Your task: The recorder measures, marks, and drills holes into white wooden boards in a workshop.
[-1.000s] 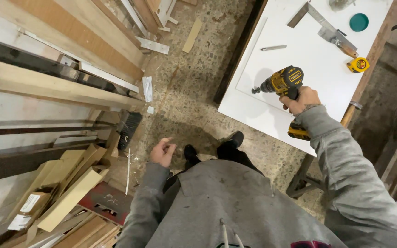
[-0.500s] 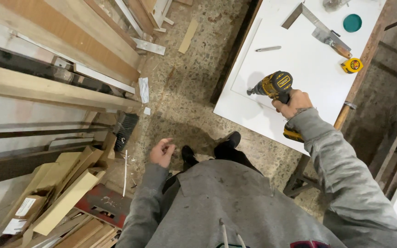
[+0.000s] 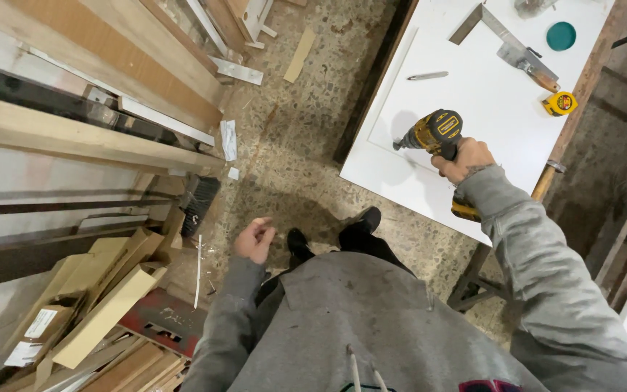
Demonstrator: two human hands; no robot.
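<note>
The drill (image 3: 429, 134) is yellow and black, held in the right hand (image 3: 462, 158), whose fingers are wrapped shut around its grip; it hangs over the near left part of the white board (image 3: 488, 94), nose pointing left and a little down, its shadow on the white just under the chuck. I cannot tell whether a bit touches the surface. The left hand (image 3: 254, 239) holds nothing, fingers loosely curled, out over the speckled floor (image 3: 292, 152), well apart from the board. To my eye the step is bringing the drill to a spot on the board, and doing it well would mean squaring the tool to the face before the trigger is pressed, wrist straight behind it, and bringing the free hand up to steady the board, clear of the tip. The board overhangs its stand on the near side, so pressure near that edge could tip or shift it. Farther along the board lie a pencil (image 3: 428, 75), a metal square (image 3: 506, 43), a teal lid (image 3: 561, 35) and, at the right edge, a yellow tape measure (image 3: 559, 104), all well apart from the drill. To the left, planks (image 3: 96, 138) lean in stacks, with wood offcuts (image 3: 103, 312) piled near the person's feet.
</note>
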